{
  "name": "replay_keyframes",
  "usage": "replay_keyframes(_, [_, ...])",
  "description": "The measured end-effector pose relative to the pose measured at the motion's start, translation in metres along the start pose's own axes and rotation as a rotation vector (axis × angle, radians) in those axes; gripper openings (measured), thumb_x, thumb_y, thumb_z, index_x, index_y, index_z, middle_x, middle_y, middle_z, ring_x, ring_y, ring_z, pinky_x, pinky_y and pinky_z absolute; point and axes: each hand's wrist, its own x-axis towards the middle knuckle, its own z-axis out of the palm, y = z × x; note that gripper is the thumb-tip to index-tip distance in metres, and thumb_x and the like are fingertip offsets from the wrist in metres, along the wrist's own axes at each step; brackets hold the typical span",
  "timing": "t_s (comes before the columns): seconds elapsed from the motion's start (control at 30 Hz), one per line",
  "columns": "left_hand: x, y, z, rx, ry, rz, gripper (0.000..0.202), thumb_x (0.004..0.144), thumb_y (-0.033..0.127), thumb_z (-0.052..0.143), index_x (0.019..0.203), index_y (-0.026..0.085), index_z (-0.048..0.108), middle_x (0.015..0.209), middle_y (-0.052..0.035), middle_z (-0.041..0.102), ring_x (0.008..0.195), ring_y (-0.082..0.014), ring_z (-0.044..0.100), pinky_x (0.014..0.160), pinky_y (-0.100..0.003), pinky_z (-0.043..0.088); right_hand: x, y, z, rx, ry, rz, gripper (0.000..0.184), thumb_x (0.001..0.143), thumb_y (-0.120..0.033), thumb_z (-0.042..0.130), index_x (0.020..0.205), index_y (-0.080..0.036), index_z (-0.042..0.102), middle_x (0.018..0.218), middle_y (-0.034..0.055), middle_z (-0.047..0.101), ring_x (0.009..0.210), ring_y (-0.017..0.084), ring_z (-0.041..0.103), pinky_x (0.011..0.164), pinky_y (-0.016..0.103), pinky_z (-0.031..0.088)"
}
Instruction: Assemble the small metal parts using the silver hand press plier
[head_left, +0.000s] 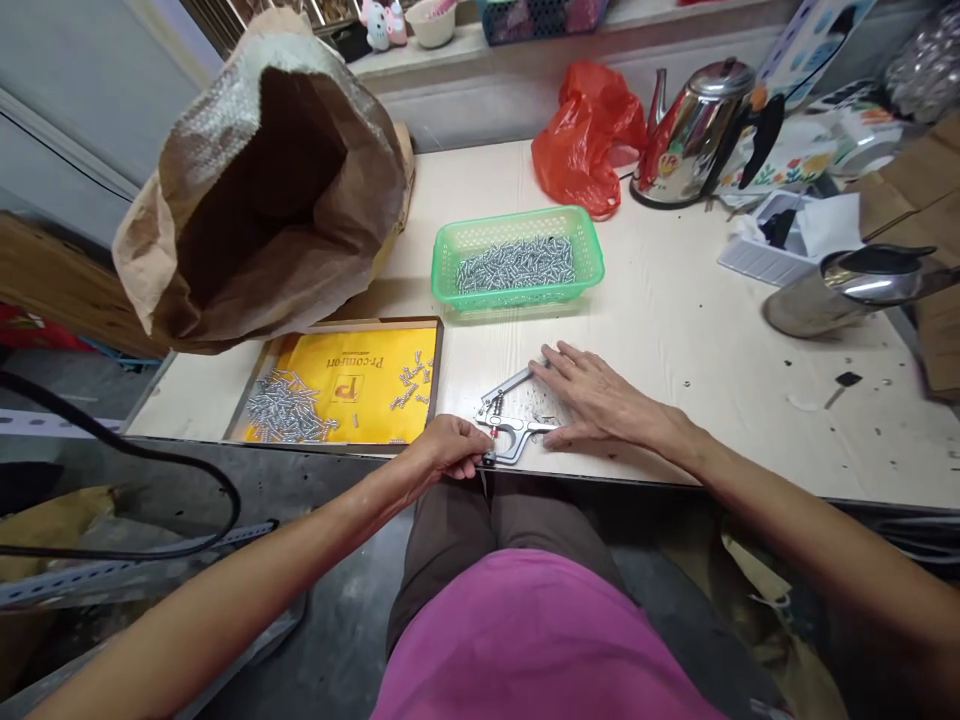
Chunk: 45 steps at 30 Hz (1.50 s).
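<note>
At the near edge of the desk (660, 290), a silver metal lever tool (529, 428) lies with its left end at the left hand (457, 446); that hand's fingers are pinched together there, and what they grip cannot be determined. The right hand (592, 395), fingers extended and palm down, rests over the tool's lever. Left of the tool, along the same edge, a shallow brown cardboard tray (300, 350) lined in yellow bears slender silver metal pieces (285, 410) in its near-left corner and scattered fittings (409, 385) toward its right edge. Beyond, a green perforated plastic basket (517, 222) contains small silver metal parts (517, 265).
</note>
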Motion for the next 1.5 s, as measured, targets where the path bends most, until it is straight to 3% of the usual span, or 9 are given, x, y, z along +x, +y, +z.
replay_keyframes(0.17, [0.0, -0.003, 0.0, -0.013, -0.006, 0.022, 0.03, 0.063, 0.034, 0.075, 0.054, 0.014, 0.055, 0.039, 0.0037, 0.051, 0.033, -0.0066, 0.047, 0.035, -0.016, 0.027, 0.02, 0.006, 0.003, -0.056, -0.073, -0.072, 0.106, 0.057, -0.068, 0.073, 0.141, -0.013, 0.037, 0.139, 0.0236, 0.045, 0.13, 0.043, 0.037, 0.104, 0.063, 0.025])
replay_keyframes(0.53, [0.004, -0.007, 0.0, 0.008, -0.016, -0.002, 0.028, 0.068, 0.033, 0.073, 0.058, 0.013, 0.055, 0.041, 0.0045, 0.051, 0.033, -0.0062, 0.047, 0.036, -0.017, 0.028, 0.014, -0.019, -0.021, -0.113, -0.197, 0.016, 0.078, 0.075, -0.052, 0.068, 0.139, -0.017, 0.039, 0.13, 0.0169, 0.055, 0.117, 0.034, 0.048, 0.102, 0.061, 0.025])
replay_keyframes(0.73, [0.003, -0.01, -0.001, 0.108, -0.004, 0.003, 0.027, 0.077, 0.034, 0.065, 0.06, 0.015, 0.055, 0.045, 0.0032, 0.051, 0.037, -0.0088, 0.048, 0.041, -0.021, 0.033, 0.007, -0.029, -0.024, -0.089, -0.186, 0.044, 0.064, 0.082, -0.039, 0.067, 0.136, -0.018, 0.041, 0.122, 0.0137, 0.061, 0.112, 0.03, 0.051, 0.105, 0.058, 0.021])
replay_keyframes(0.83, [-0.005, -0.013, 0.002, 0.397, 0.172, 0.191, 0.029, 0.082, 0.038, 0.06, 0.064, 0.015, 0.06, 0.053, -0.0005, 0.057, 0.048, -0.0129, 0.054, 0.049, -0.025, 0.039, 0.004, -0.032, -0.022, -0.062, -0.167, 0.066, 0.062, 0.082, -0.035, 0.067, 0.135, -0.018, 0.042, 0.118, 0.0121, 0.063, 0.11, 0.028, 0.053, 0.105, 0.053, 0.024])
replay_keyframes(0.93, [-0.011, -0.013, 0.012, 0.701, 0.434, 0.589, 0.019, 0.085, 0.035, 0.06, 0.085, 0.017, 0.066, 0.084, -0.0053, 0.066, 0.079, -0.02, 0.062, 0.067, -0.03, 0.046, 0.004, -0.033, -0.018, -0.02, -0.149, 0.084, 0.067, 0.081, -0.033, 0.069, 0.139, -0.019, 0.038, 0.119, 0.0123, 0.063, 0.11, 0.028, 0.053, 0.102, 0.05, 0.027])
replay_keyframes(1.07, [0.003, 0.003, 0.029, 0.961, 0.423, 0.949, 0.046, 0.077, 0.032, 0.071, 0.118, 0.017, 0.055, 0.125, -0.0113, 0.056, 0.113, -0.0271, 0.05, 0.09, -0.038, 0.045, 0.004, -0.03, -0.009, -0.006, -0.104, 0.085, 0.072, 0.08, -0.033, 0.069, 0.141, -0.017, 0.034, 0.118, 0.013, 0.063, 0.108, 0.028, 0.053, 0.095, 0.045, 0.035])
replay_keyframes(1.2, [0.02, 0.022, 0.034, 1.121, 0.349, 0.994, 0.053, 0.078, 0.033, 0.068, 0.124, 0.012, 0.048, 0.12, -0.0131, 0.056, 0.106, -0.0275, 0.05, 0.092, -0.041, 0.044, 0.001, -0.025, -0.005, 0.019, -0.074, 0.051, 0.077, 0.08, -0.036, 0.068, 0.142, -0.012, 0.03, 0.122, 0.0142, 0.059, 0.107, 0.026, 0.052, 0.09, 0.039, 0.04])
replay_keyframes(1.33, [0.023, 0.034, 0.03, 1.223, 0.337, 0.974, 0.063, 0.076, 0.032, 0.066, 0.131, 0.01, 0.043, 0.113, -0.0134, 0.056, 0.101, -0.0289, 0.049, 0.085, -0.041, 0.045, -0.003, -0.025, -0.01, -0.054, -0.065, 0.143, 0.074, 0.074, -0.046, 0.073, 0.132, -0.01, 0.044, 0.119, 0.016, 0.057, 0.104, 0.029, 0.05, 0.085, 0.039, 0.042])
replay_keyframes(1.5, [0.025, 0.04, 0.027, 1.239, 0.277, 1.005, 0.04, 0.078, 0.034, 0.064, 0.112, 0.014, 0.056, 0.104, -0.0101, 0.057, 0.096, -0.0257, 0.049, 0.081, -0.037, 0.045, -0.001, -0.025, -0.012, -0.136, -0.094, 0.146, 0.045, 0.078, -0.039, 0.071, 0.113, -0.013, 0.058, 0.108, 0.0117, 0.06, 0.098, 0.026, 0.052, 0.079, 0.035, 0.04])
